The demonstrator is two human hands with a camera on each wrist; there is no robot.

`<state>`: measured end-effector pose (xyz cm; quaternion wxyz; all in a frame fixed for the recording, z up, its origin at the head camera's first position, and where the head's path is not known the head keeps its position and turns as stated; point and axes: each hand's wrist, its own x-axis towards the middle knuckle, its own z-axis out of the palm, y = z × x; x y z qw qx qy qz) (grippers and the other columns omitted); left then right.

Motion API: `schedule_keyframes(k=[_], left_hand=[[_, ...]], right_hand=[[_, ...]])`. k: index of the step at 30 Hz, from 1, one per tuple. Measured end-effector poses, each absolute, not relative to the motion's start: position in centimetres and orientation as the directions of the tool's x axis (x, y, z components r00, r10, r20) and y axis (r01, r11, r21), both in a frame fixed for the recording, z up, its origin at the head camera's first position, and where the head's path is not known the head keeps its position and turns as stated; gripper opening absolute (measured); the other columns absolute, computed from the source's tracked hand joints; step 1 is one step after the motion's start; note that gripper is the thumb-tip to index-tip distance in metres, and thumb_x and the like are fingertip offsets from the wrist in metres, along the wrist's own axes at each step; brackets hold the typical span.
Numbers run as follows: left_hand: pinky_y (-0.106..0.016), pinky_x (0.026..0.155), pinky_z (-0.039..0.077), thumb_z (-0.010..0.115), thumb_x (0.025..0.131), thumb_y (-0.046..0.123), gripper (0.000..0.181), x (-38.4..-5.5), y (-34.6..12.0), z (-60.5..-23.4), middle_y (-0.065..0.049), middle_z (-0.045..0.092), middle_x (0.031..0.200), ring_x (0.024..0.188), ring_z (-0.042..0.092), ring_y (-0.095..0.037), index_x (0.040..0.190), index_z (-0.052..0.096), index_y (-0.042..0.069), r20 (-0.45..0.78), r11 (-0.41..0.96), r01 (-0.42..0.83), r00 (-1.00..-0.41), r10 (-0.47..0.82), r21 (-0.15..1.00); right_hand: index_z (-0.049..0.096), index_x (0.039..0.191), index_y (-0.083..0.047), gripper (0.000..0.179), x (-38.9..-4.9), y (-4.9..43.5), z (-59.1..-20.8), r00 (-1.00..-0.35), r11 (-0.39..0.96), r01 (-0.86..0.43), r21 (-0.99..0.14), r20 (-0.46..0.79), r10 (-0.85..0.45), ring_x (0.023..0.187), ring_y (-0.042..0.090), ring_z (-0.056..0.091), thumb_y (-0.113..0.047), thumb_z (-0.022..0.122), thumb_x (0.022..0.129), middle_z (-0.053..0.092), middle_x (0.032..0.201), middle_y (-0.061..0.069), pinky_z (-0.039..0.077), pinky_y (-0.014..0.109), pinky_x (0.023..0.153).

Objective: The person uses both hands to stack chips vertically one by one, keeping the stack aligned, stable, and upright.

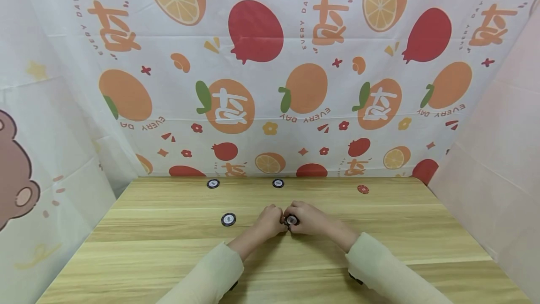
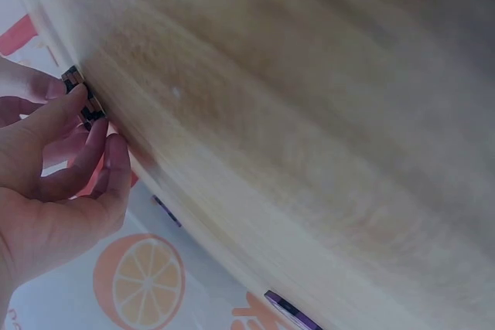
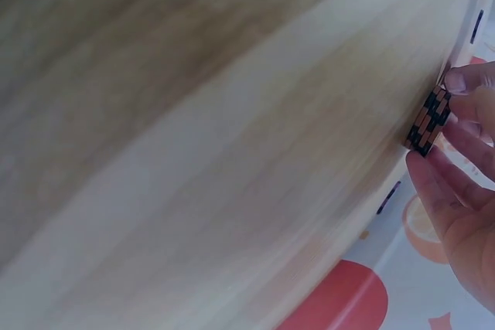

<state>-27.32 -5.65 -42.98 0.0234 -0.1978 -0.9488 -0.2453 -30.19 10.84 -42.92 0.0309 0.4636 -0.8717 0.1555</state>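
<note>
A short stack of black poker chips (image 1: 291, 220) stands between my two hands at the middle of the table, its top chip showing a pale centre. My right hand (image 1: 311, 218) grips the stack from the right, with thumb and fingers around its edge. From the other side, my left hand (image 1: 268, 222) pinches it between thumb and fingertip. In the left wrist view the stack (image 2: 94, 113) shows dark and light edge blocks, partly covered by fingers. The right wrist view shows several layers in the stack (image 3: 428, 121), close to the tabletop.
Left of my hands lies a black chip (image 1: 228, 219). Along the table's back edge are two more black chips, one far left (image 1: 213, 183) and a middle chip (image 1: 278, 183), plus a red chip (image 1: 363, 189) on the right. A fruit-print curtain (image 1: 270, 107) hangs behind the wooden table (image 1: 168, 257).
</note>
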Motion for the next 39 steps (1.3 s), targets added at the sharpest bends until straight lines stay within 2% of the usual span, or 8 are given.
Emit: schedule_keyframes(k=[15,21,32,39], left_hand=[[-0.027,0.058,0.036,0.077,0.071,0.009,0.030,-27.3,-5.8,-42.9,-0.001,0.041,0.065,0.064,0.040,-0.016,0.061,0.049,0.008,0.135,0.809,0.385,-0.922,0.364,0.445],[-0.027,0.058,0.036,0.077,0.071,0.009,0.030,-27.2,-5.8,-42.9,0.000,0.041,0.064,0.064,0.041,-0.016,0.059,0.049,0.009,0.160,0.801,0.409,-0.912,0.378,0.437],[-0.027,0.057,0.036,0.075,0.074,0.008,0.030,-27.1,-5.9,-42.7,0.000,0.042,0.064,0.064,0.039,-0.015,0.060,0.049,0.008,0.148,0.787,0.414,-0.908,0.392,0.457],[-0.028,0.061,0.041,0.075,0.068,0.004,0.016,-27.3,-7.2,-42.2,-0.001,0.048,0.070,0.067,0.045,-0.016,0.071,0.060,0.002,0.152,0.771,0.405,-0.912,0.382,0.492]], right_hand=[[0.062,0.100,-0.003,0.024,-30.0,10.8,-42.7,-0.579,0.526,-0.807,-0.270,0.184,-0.794,0.084,0.015,0.055,-0.008,0.067,0.077,0.056,0.093,0.005,0.046,0.023,0.074],[0.061,0.104,-0.003,0.030,-30.0,10.7,-42.8,-0.617,0.558,-0.771,-0.307,0.137,-0.775,0.086,0.013,0.055,-0.010,0.069,0.076,0.056,0.096,0.003,0.045,0.021,0.074],[0.062,0.106,-0.005,0.027,-30.2,10.7,-43.0,-0.648,0.584,-0.735,-0.344,0.103,-0.754,0.090,0.012,0.055,-0.011,0.068,0.080,0.057,0.098,0.002,0.045,0.022,0.076],[0.059,0.111,-0.004,0.037,-30.2,10.7,-43.0,-0.663,0.599,-0.712,-0.365,0.072,-0.745,0.090,0.012,0.054,-0.014,0.072,0.077,0.055,0.101,0.002,0.045,0.022,0.075]])
